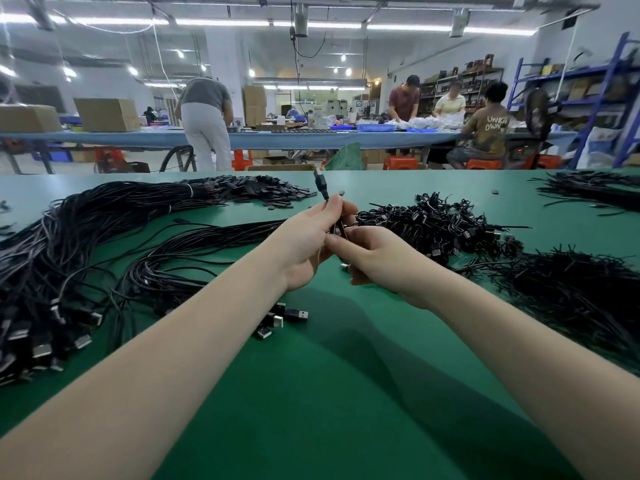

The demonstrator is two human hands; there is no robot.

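Work: we judge this to be coiling one cable into a small bundle, going by the heaps around.
Cable (340, 231): held up between both hands over the middle of the table (346, 393); its plug (320, 183) sticks up on the far side of the fingers.
Left hand (304, 247): thumb and fingers pinch the cable just under the plug.
Right hand (375, 259): fingers curled round the lower cable, touching the left hand; most of that grip is hidden.
Left side: long cables (86, 237), loose, running near to far.
Right side: tied bundles (433, 223) just beyond the hands; ties (571, 292) nearer, far right.
Near centre: loose plugs (284, 318) by the left forearm.
Doing it well: we'd pinch firmly close to the plug so the end can't slip, wind even loops without twist, and leave both ends free outside the coil.
Watch: loops springing open before a tie goes on; snagging the bundles close by.
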